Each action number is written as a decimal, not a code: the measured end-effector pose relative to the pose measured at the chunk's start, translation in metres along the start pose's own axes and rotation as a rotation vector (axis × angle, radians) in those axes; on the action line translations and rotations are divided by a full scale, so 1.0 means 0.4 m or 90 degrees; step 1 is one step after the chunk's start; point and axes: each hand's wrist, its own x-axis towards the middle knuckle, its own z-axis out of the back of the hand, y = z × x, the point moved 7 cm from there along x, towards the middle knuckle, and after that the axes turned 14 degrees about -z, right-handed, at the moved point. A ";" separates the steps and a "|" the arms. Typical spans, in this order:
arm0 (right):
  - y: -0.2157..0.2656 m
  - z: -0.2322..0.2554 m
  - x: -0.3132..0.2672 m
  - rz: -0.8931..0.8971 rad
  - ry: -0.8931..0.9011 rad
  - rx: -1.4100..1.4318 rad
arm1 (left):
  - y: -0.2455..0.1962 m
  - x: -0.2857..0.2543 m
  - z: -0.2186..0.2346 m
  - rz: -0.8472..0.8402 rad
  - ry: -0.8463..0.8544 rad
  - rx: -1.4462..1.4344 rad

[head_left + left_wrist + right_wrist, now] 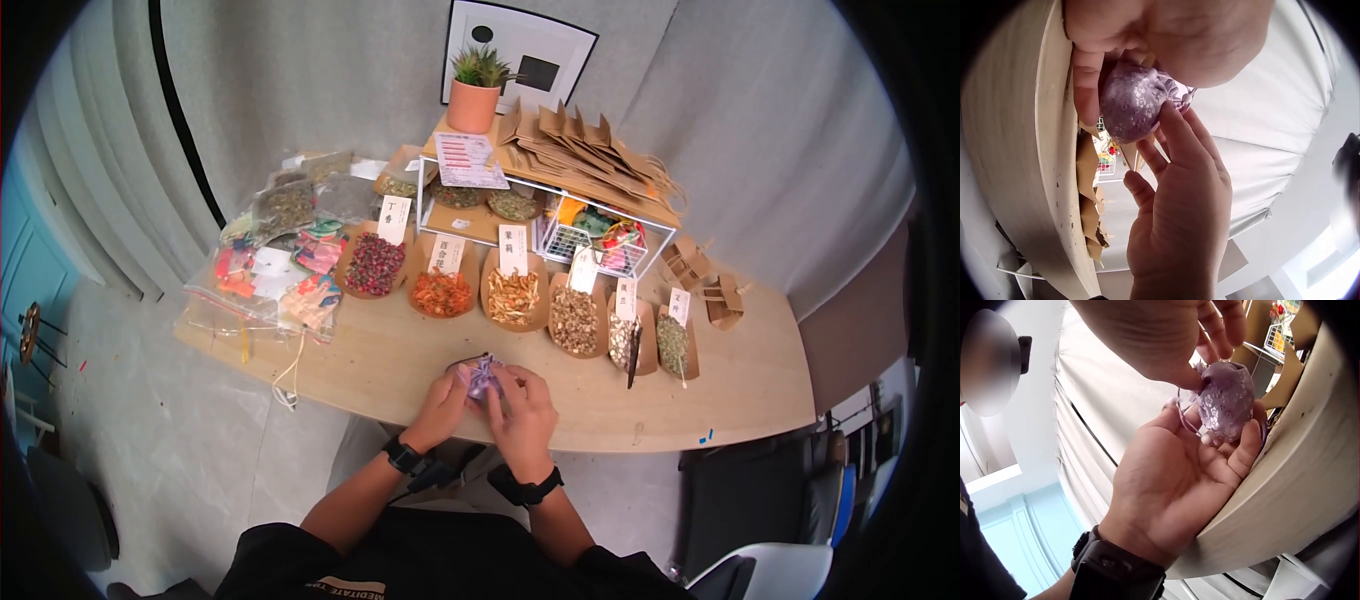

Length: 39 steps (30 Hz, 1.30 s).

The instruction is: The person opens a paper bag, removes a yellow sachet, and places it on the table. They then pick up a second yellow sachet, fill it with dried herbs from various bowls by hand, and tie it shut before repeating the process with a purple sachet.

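A small purple drawstring pouch [482, 378] with a pale flower pattern is held between both hands over the front edge of the table. My left hand [436, 414] cradles its rounded body, fingers curled round it from below, as the right wrist view shows. There, the cord with small beads hangs beside the gathered neck of the pouch [1227, 403]. With thumb and fingertips my right hand [524, 420] pinches the pouch near that neck; its other fingers are spread in the left wrist view. The pouch [1134, 106] looks plump, and its contents are hidden.
Behind the hands, a row of paper trays holds dried flowers and herbs, among them red buds [375, 265] and orange petals [443, 294], with label cards. Plastic bags [265, 290] lie at left. A wooden shelf carries a potted plant [474, 100] and paper bags [590, 150].
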 end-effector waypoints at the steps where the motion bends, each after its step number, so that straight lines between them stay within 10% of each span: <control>1: 0.002 0.002 -0.002 0.017 -0.005 -0.004 | 0.005 0.000 0.001 0.004 0.001 -0.009; 7: -0.128 -0.043 -0.034 -0.235 0.042 0.259 | -0.010 0.016 -0.003 0.049 0.006 -0.277; 13: -0.153 -0.056 -0.025 -0.445 0.055 0.594 | -0.026 0.008 0.003 0.027 0.013 -0.120; 19: -0.015 0.018 0.023 0.101 0.090 0.084 | -0.044 0.005 -0.009 -0.067 0.030 -0.015; 25: -0.048 0.027 0.029 0.085 0.155 0.098 | -0.052 0.006 -0.022 -0.018 0.038 -0.066; 28: -0.047 0.042 0.033 0.131 0.121 0.081 | -0.141 0.004 0.001 -0.176 -0.099 0.256; 31: -0.039 0.047 0.035 0.152 0.111 0.065 | -0.254 0.010 -0.022 -0.366 -0.038 0.561; 34: -0.018 0.041 0.030 0.203 0.126 -0.011 | -0.293 0.012 -0.077 -0.494 0.240 0.673; 39: -0.009 0.058 0.024 0.259 0.111 -0.002 | -0.292 0.026 -0.059 -0.461 0.251 0.629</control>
